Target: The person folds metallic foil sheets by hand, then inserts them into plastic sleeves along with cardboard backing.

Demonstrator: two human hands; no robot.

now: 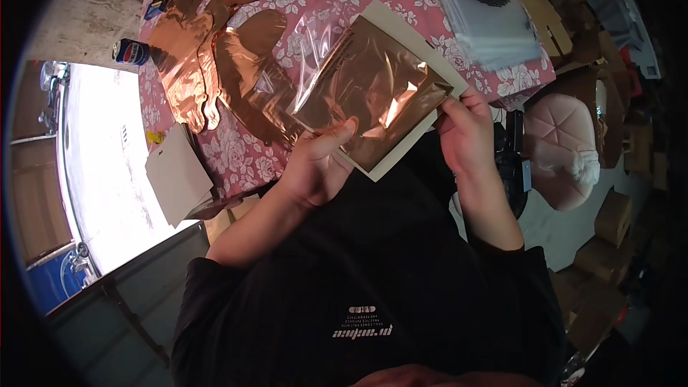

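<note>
Tilted in front of my chest is a clear plastic bag (pixel 313 72) with a shiny copper-coloured foil piece (pixel 373 79) in it and a pale cardboard sheet (pixel 408 32) behind the foil. My left hand (pixel 320 166) grips its lower left edge, thumb lying on the front and the other fingers hidden behind. At the lower right corner, my right hand (pixel 467 131) pinches the bag and cardboard between thumb and fingers. The bag's loose, wrinkled end sticks out on the upper left. Beyond it lie large copper foil cutouts (pixel 183 64) on the table.
A pink floral tablecloth (pixel 244 165) covers the table. Clear plastic bags (pixel 487 21) are stacked at its far right, with a blue can (pixel 130 51) at the left edge. Grey card sheets (pixel 175 175) lie at the near left corner. A padded pink stool (pixel 562 147) stands right.
</note>
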